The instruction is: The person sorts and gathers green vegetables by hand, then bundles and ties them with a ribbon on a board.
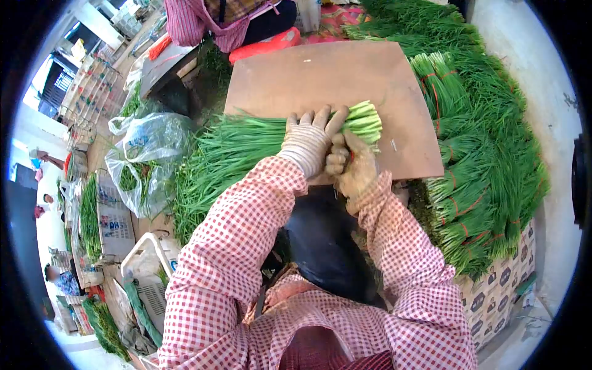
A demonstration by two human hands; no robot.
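A loose bunch of garlic chives (246,137) lies across the brown board (308,71), pale cut ends (365,123) to the right and long green leaves hanging off the left edge. My left hand (310,139), in a dirty knit glove, is laid over the bunch near its cut ends, its fingers curving over the stems and holding them. Just right of it, my gloved right hand (356,166) is closed beside the near side of the stems. A bit of red band (351,156) shows at its fingers; the rest of the band is hidden.
Several chive bundles tied with red bands (459,203) are heaped along the right wall. A clear plastic bag (154,154) holding greens is at the left, above a white crate (148,265). Another person in pink stripes (231,24) sits beyond the board; others are far left.
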